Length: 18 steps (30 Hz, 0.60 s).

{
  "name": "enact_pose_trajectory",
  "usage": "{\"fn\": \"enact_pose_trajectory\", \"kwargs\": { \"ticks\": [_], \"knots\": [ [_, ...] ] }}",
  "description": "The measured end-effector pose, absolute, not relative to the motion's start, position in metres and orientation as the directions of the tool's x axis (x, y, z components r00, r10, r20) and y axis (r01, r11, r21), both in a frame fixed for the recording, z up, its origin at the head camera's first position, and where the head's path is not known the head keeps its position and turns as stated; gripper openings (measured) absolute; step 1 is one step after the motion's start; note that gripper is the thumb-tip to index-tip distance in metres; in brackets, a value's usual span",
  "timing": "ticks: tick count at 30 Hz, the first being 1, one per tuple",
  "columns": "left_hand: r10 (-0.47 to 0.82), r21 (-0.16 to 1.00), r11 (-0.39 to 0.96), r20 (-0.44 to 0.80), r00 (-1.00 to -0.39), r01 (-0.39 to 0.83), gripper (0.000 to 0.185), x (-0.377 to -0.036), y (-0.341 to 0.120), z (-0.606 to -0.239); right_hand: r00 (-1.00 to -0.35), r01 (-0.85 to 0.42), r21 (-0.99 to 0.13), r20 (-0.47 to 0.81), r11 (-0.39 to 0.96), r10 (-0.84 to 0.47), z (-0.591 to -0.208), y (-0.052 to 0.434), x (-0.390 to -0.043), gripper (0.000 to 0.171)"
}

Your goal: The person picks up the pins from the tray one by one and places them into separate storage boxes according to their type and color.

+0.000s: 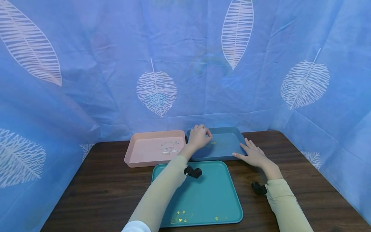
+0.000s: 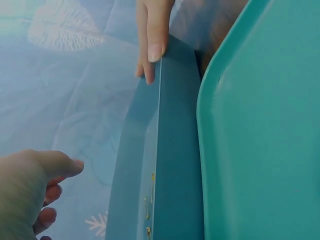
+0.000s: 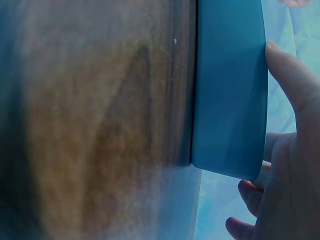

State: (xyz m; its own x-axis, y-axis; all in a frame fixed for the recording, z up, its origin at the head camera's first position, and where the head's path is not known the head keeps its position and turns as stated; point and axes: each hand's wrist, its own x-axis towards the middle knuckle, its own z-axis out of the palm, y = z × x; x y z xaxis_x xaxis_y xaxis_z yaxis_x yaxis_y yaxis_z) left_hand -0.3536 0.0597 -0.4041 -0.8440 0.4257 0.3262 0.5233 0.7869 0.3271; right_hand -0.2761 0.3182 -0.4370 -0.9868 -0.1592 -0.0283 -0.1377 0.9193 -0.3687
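A dark blue tray (image 1: pixel 226 146) stands at the back of the table with a few gold pins (image 1: pixel 212 143) in it. My left hand (image 1: pixel 200 137) hovers over its left part, fingers loosely curled and thumb out; the left wrist view shows this hand (image 2: pixel 30 190) holding nothing. My right hand (image 1: pixel 252 154) rests with straight fingers on the tray's near right corner. Its fingers (image 2: pixel 152 40) lie over the rim, and the thumb (image 3: pixel 290 85) lies against the outer wall (image 3: pixel 230 90).
A pink tray (image 1: pixel 145 151) with several silver pins (image 1: pixel 168 148) sits left of the blue one. In front lies a teal tray (image 1: pixel 203 193) with gold safety pins (image 1: pixel 179 218) near its front edge. Blue leaf-print cloth walls the dark wooden table (image 1: pixel 290 154) on three sides.
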Motion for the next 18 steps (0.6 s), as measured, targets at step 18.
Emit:
{"fn": "enact_pose_trajectory", "kwargs": {
  "ticks": [18],
  "knots": [
    [0.439, 0.367, 0.704, 0.448, -0.779, 0.608, 0.01, -0.31, 0.018, -0.407, -0.984, -0.154, -0.369, -0.026, 0.916, -0.176, -0.437, 0.317, -0.276, 0.089]
  ]
}}
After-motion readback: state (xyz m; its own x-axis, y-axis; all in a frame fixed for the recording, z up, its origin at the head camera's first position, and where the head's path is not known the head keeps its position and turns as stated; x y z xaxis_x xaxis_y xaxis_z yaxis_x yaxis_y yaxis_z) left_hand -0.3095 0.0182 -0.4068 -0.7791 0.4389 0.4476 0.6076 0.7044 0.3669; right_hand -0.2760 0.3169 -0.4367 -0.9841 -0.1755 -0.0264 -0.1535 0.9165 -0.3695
